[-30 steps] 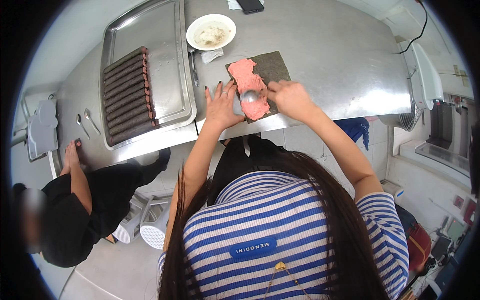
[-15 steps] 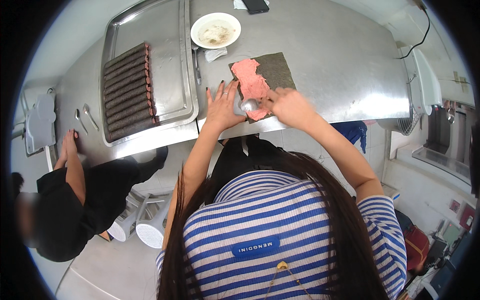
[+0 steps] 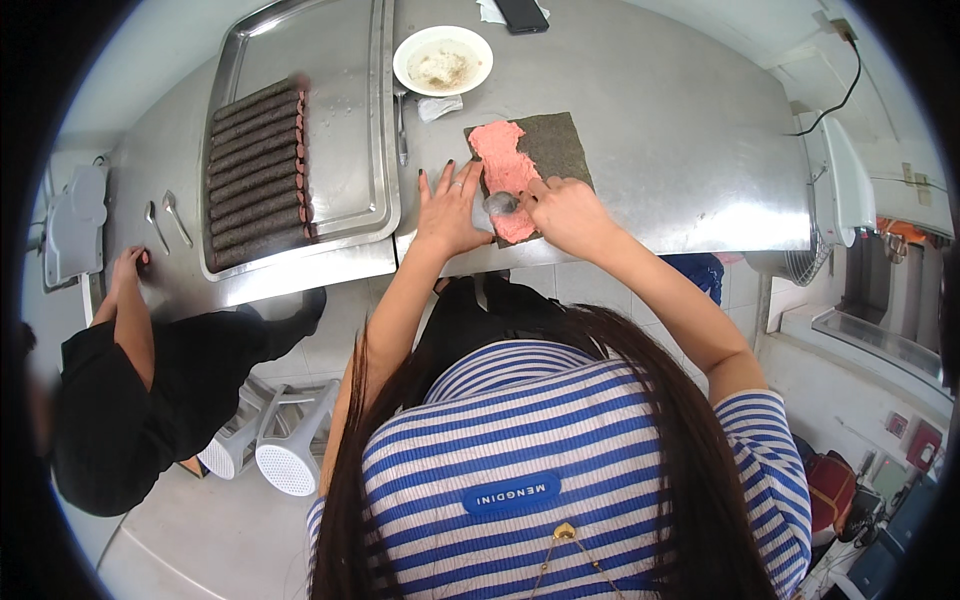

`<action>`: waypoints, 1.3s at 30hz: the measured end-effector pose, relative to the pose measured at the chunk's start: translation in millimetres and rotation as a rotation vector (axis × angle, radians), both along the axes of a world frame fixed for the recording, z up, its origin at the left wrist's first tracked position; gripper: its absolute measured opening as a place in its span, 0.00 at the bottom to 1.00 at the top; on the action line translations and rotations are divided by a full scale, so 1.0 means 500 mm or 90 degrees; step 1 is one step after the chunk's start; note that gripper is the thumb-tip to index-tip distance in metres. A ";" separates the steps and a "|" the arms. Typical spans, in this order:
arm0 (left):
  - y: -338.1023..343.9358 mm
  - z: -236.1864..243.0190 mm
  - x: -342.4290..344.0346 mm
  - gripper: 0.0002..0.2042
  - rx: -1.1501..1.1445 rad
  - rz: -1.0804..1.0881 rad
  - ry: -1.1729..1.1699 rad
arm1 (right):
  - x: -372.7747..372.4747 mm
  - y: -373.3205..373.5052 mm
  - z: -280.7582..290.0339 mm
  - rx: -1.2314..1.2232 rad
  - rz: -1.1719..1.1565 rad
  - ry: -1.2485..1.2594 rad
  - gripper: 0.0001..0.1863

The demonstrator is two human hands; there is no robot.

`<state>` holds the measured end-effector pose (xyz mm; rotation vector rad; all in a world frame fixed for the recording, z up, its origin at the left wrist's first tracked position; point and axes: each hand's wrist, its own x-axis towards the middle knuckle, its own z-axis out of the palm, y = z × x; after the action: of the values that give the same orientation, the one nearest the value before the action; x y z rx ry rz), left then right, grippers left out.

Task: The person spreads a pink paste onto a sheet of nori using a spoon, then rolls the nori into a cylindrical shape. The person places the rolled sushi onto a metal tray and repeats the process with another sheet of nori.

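A dark green seaweed sheet (image 3: 560,150) lies flat near the front edge of the steel table. Pink minced paste (image 3: 503,155) covers its left part in an uneven strip. In my right hand (image 3: 572,215) is a metal spoon (image 3: 501,204), its bowl resting on the lower end of the paste. My fingers are closed round the handle and hide most of it. With fingers spread, my left hand (image 3: 452,212) lies at the left edge of the sheet, holding nothing.
On the left, a large steel tray (image 3: 345,215) carries several seaweed rolls (image 3: 258,170) with pink filling. A white bowl (image 3: 443,35) with pale, wet contents stands behind the sheet. Two spoons (image 3: 165,220) lie near a co-worker's hands (image 3: 130,268). A phone (image 3: 523,14) rests at the back.
The spoon in my right hand has shifted slightly over the lower paste. My left hand stays at the sheet's edge. The whole view has moved a little.
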<state>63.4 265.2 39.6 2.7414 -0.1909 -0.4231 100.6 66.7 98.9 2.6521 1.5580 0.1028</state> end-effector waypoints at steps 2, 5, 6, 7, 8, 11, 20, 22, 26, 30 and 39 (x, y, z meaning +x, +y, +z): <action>0.001 0.004 -0.001 0.55 0.001 -0.001 0.004 | 0.015 -0.010 0.001 -0.034 -0.091 -0.019 0.08; 0.001 -0.004 -0.003 0.56 0.012 -0.001 -0.006 | 0.015 -0.035 0.036 -0.043 -0.155 0.043 0.12; 0.000 -0.007 -0.004 0.56 0.018 -0.001 -0.011 | 0.007 -0.042 0.046 -0.039 -0.165 0.078 0.13; -0.002 -0.005 -0.003 0.56 0.019 0.001 -0.001 | -0.007 -0.048 0.046 -0.035 -0.144 0.097 0.14; -0.003 0.001 -0.002 0.56 0.020 0.002 0.009 | -0.026 -0.055 0.042 -0.031 -0.124 0.115 0.15; -0.007 0.000 -0.002 0.56 0.023 0.003 0.015 | -0.066 -0.063 0.037 -0.050 -0.094 0.128 0.16; -0.012 0.008 0.004 0.57 0.036 -0.004 0.035 | -0.058 -0.107 0.020 -0.048 -0.093 0.049 0.08; -0.013 0.009 0.005 0.57 0.037 -0.007 0.036 | -0.050 -0.121 0.025 -0.048 -0.125 0.083 0.09; -0.012 0.003 0.004 0.57 0.045 -0.004 0.029 | -0.025 -0.129 0.065 -0.026 -0.240 0.171 0.14; -0.016 0.006 0.008 0.56 0.054 -0.014 0.035 | -0.032 -0.126 0.035 -0.010 -0.254 0.177 0.17; -0.017 0.013 0.007 0.56 0.068 -0.015 0.040 | -0.065 -0.139 0.016 -0.034 -0.233 0.207 0.16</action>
<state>66.9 256.6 46.1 2.8270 -0.1889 -0.5405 67.9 -3.0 106.8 2.9675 1.0867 -0.3991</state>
